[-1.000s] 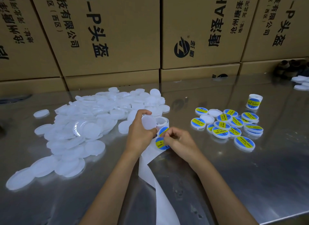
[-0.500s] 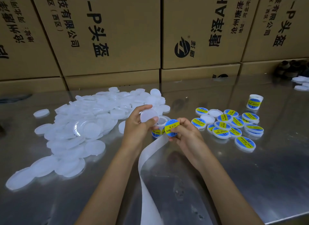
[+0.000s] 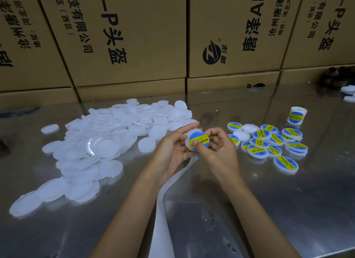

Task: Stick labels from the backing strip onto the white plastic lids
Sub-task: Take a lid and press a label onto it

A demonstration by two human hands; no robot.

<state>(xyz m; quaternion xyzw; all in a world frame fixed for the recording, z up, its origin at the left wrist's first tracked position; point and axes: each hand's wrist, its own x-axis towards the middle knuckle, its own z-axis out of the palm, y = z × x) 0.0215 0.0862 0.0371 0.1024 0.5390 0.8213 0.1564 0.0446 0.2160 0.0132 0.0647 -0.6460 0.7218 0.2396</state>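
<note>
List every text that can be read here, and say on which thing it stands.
"SOLDE...", cut off by the thumb: label on the held lid.
"SOLDERING PASTE": labelled lid nearest on the right.
"AH" and "-P", beside Chinese characters: cardboard boxes.
Labels on the other lids: too small.
</note>
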